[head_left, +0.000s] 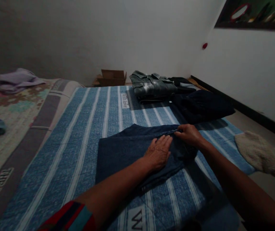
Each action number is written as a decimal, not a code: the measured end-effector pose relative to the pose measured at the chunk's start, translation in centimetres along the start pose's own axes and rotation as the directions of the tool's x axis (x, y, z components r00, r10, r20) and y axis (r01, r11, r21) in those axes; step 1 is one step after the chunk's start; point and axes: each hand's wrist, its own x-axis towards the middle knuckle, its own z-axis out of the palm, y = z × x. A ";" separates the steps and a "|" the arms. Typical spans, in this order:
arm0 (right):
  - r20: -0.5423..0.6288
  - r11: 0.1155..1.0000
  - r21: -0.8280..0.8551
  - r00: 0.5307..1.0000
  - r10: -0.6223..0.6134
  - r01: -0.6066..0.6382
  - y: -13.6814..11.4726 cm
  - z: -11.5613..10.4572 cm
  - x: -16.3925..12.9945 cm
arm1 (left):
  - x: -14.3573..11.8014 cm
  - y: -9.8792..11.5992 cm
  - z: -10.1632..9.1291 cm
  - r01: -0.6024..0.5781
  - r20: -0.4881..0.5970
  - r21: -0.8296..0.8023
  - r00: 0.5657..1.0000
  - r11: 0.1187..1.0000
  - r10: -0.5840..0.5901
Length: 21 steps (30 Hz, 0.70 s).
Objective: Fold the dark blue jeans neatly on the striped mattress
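A dark blue garment (120, 154), partly folded, lies on a blue-and-white striped sheet (77, 141). I cannot tell its exact kind. My left hand (158, 152) rests flat on its upper side, fingers stretched out and pointing up to the right. At the garment's upper right edge, my right hand (187, 134) pinches the cloth between thumb and fingers. The two hands are close together but apart. What lies inside the folds is hidden.
Behind it sits a folded grey denim jacket (153, 85), with dark folded clothes (202, 104) to its right. A beige fluffy cloth (260, 152) hangs at the right edge. On the left are a lilac cloth (17, 80) and a floral cover (14, 118). A cardboard box (112, 78) stands by the wall.
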 end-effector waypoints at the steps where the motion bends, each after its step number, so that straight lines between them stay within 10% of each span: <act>1: -0.001 1.000 -0.020 1.000 -0.003 0.003 -0.1 0.0 -0.1 | 0.0 0.0 0.2 0.007 0.011 0.010 1.000 1.000 -0.007; 10: -0.074 0.972 -0.212 0.993 0.090 -0.104 -0.6 -0.2 -1.5 | 0.5 0.2 -0.5 0.015 0.099 0.018 0.995 1.000 -0.016; 17: -0.156 0.982 0.153 0.978 0.137 -0.114 0.7 -0.8 -5.2 | 0.4 0.4 -0.7 0.020 0.108 0.032 0.994 0.999 -0.023; 21: 0.111 0.887 0.425 0.983 0.146 -0.180 1.5 -1.7 -7.8 | 0.3 0.5 -0.7 0.019 0.100 0.027 0.995 0.999 -0.022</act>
